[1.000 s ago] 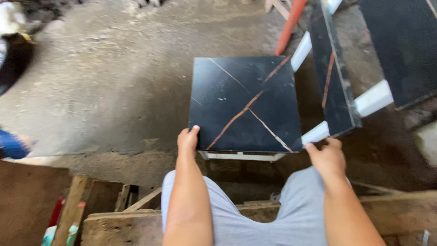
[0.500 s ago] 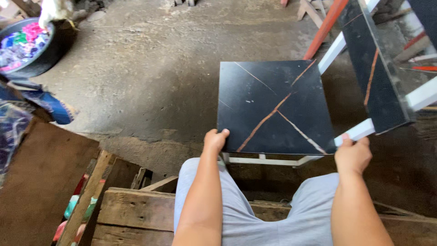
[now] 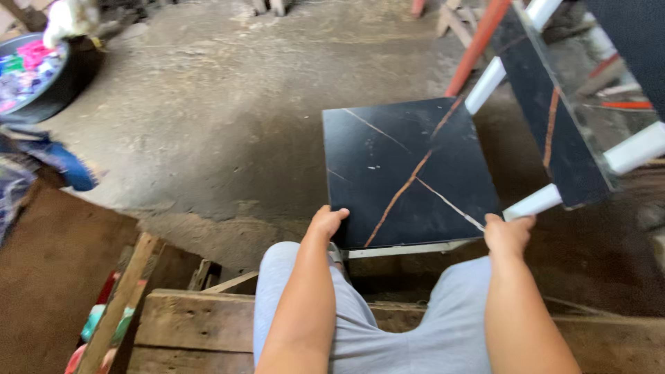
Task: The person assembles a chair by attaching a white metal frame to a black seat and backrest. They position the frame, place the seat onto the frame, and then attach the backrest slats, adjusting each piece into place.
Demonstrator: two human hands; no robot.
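A square black tile (image 3: 409, 173) with orange and white veins lies flat on a white frame in front of my knees. My left hand (image 3: 325, 223) grips its near left corner, thumb on top. At the near right corner, my right hand (image 3: 509, 235) is closed on the tile's edge next to a white bar (image 3: 537, 202). I sit with grey trousers (image 3: 388, 325) below the tile.
A second black panel (image 3: 551, 125) leans on white bars at the right, beside an orange pole (image 3: 478, 41). Rough wooden planks (image 3: 187, 318) lie under me at the left. A dark basin (image 3: 38, 76) with coloured cloth sits far left on the concrete floor.
The view has shifted, so the tile and both hands sit further right in the picture. Both hands keep their hold on the tile's near corners.
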